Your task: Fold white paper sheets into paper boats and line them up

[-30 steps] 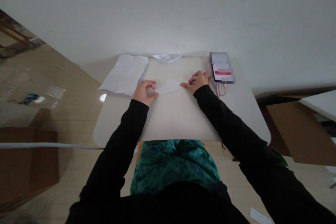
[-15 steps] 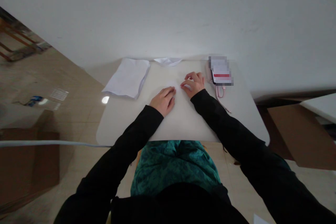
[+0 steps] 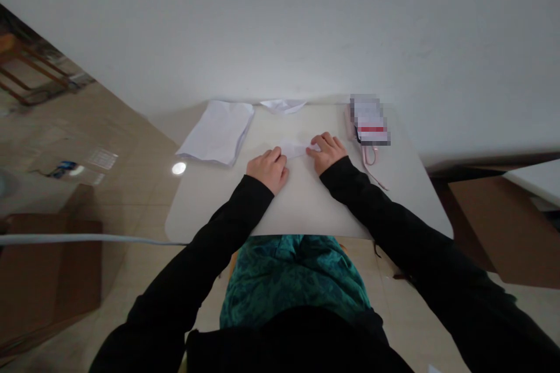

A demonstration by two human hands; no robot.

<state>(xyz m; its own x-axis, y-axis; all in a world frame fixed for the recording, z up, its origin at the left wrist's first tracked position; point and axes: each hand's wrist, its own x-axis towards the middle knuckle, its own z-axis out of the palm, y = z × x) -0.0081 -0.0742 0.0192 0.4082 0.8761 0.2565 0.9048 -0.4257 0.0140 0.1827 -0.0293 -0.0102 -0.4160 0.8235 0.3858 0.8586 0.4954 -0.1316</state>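
A small folded piece of white paper [image 3: 296, 149] lies on the white table [image 3: 306, 204] between my hands. My left hand [image 3: 266, 168] rests on its left end with the fingers curled down onto it. My right hand [image 3: 327, 151] presses on its right end with bent fingers. Both sleeves are black.
A stack of white sheets [image 3: 217, 131] lies at the table's back left. A folded paper shape [image 3: 283, 105] sits at the back edge by the wall. A phone [image 3: 370, 125] with a pink cable [image 3: 370, 160] lies at the back right. Brown boxes [image 3: 503, 227] stand on the floor at both sides.
My left hand slid from the paper's far left end inward towards my right hand. The paper between the hands now looks shorter and narrower.
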